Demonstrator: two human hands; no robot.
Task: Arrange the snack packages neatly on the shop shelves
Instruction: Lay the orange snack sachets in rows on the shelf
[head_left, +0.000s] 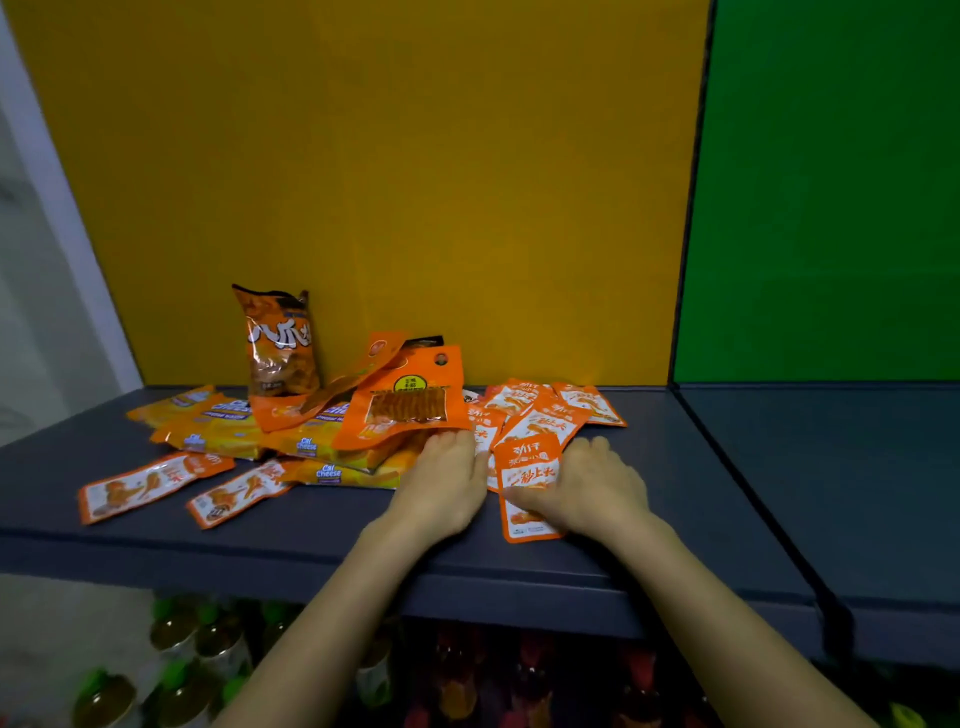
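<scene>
Mid frame, on dark grey shelf (291, 540): R hand (589, 491) pinches small orange-white snack packet (524, 467) w/ thumb. L hand (441, 483) lies flat, fingers straight, tips touching big orange pouch (410, 400).

A shop: snack packets (400, 402) on a display shelf (260, 535).

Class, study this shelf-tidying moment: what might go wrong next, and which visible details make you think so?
1. The sachet the right hand holds lies near the shelf front edge; it may slip off.
2. The pouch leans on a loose heap by the left hand; tugging it might scatter the heap.
3. The upright chip bag could topple if bumped.
</scene>
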